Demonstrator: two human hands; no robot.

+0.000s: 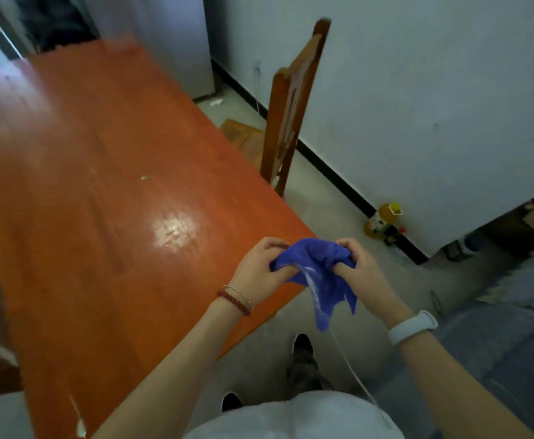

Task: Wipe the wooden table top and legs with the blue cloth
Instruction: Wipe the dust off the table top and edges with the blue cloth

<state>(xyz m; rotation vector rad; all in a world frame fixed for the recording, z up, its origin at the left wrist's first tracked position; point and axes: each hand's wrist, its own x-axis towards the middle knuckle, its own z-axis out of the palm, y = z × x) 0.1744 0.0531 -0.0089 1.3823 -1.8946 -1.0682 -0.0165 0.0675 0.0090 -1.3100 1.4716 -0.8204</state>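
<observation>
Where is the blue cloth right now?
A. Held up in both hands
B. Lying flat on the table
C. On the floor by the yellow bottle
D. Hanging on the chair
A: the blue cloth is bunched between the left hand and right hand, off the table's corner, not touching it.

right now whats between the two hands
In the head view the blue cloth is bunched between the left hand and right hand; both grip it, its lower end hanging off the table corner.
</observation>
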